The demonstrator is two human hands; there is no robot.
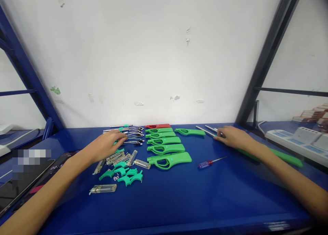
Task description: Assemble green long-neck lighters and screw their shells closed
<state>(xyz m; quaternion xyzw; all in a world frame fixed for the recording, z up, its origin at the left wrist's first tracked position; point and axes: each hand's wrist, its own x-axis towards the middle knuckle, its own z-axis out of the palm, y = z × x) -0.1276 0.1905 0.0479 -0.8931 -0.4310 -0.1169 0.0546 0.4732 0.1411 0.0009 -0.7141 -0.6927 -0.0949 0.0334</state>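
Observation:
My left hand (111, 143) rests palm down at the left, its fingers loosely bent over igniter parts with thin wires (133, 134). Below it lie clear fuel tanks (142, 164) and teal triggers (124, 171), with one tank (104, 188) apart nearer me. My right hand (234, 136) is on the right, fingers loosely curved over the ends of thin metal tubes (205, 130); no firm grip shows. Green lighter shells (285, 157) lie partly hidden under my right forearm. In the middle, several green lighter shells (176, 159) form a column with a red one (159, 126) at its far end.
A screwdriver (206, 164) with a purple and red handle lies right of the shells. Another green shell (191, 131) sits near the wall. Phones (23, 187) lie at the left edge, partly behind my forearm. Metal posts (266, 57) flank the blue table (179, 200).

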